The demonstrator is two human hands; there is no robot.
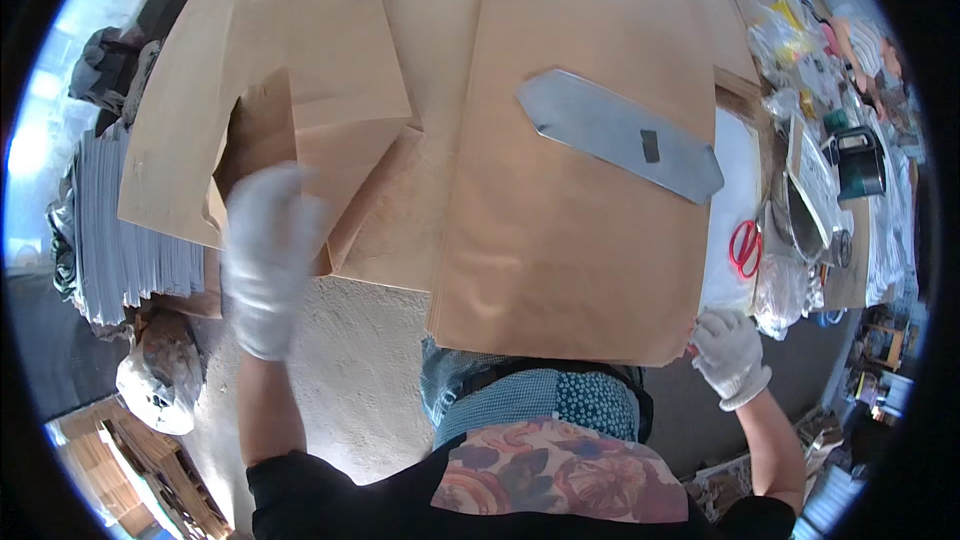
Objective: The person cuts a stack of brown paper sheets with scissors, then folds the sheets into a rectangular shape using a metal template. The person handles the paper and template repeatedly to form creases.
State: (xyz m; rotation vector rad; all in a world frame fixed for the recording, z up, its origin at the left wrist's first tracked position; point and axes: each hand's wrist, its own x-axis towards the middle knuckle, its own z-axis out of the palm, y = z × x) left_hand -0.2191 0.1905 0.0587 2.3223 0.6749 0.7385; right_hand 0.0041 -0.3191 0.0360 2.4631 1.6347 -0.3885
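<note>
In a white glove, my left hand [268, 250] is smeared by motion over the opened end of a brown paper bag [350, 155], whose folded flaps stand partly up. Its fingers cannot be made out. On the right, my right hand [730, 355], also gloved in white, has its fingers closed at the near right corner of a stack of brown paper sheets [570, 280]. How many sheets it grips is hidden. Across that stack lies a flat grey metal plate [610, 135] with pointed ends and a small dark rectangle on it.
Red-handled scissors [745, 248] lie right of the stack on white paper [727, 285]. Beyond are a dark green mug [858, 165] and plastic bags [785, 30]. At the left stands a pile of grey-white sheets [140, 215], with a filled plastic bag [160, 385] below it.
</note>
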